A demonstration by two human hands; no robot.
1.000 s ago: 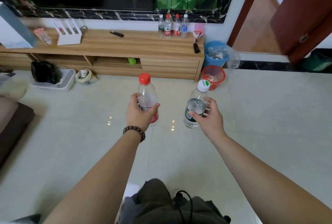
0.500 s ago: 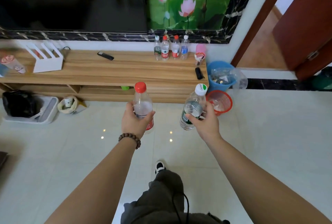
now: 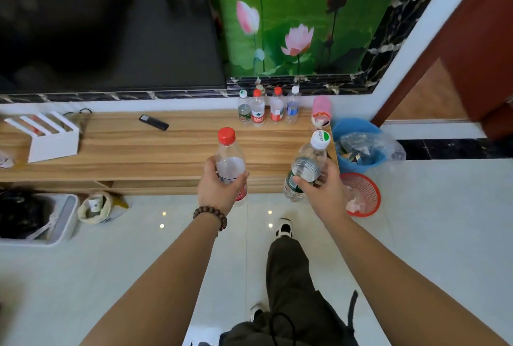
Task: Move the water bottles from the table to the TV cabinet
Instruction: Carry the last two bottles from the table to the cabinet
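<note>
My left hand (image 3: 219,190) grips a clear bottle with a red cap (image 3: 231,161), held upright over the front edge of the wooden TV cabinet (image 3: 125,151). A clear bottle with a white cap and green label (image 3: 306,166) leans left in my right hand (image 3: 322,193), near the cabinet's right end. Several water bottles (image 3: 268,109) stand in a row at the back of the cabinet top, against the wall.
A black remote (image 3: 153,122) and a white rack (image 3: 44,136) lie on the cabinet top, a pink cup (image 3: 321,111) at its right end. A blue bin (image 3: 359,145) and a red basket (image 3: 362,195) sit on the floor at right. A white tray (image 3: 55,220) stands left.
I have walked closer to the cabinet; it now fills the view just beyond both bottles. Both hands keep the same grip on their bottles.
</note>
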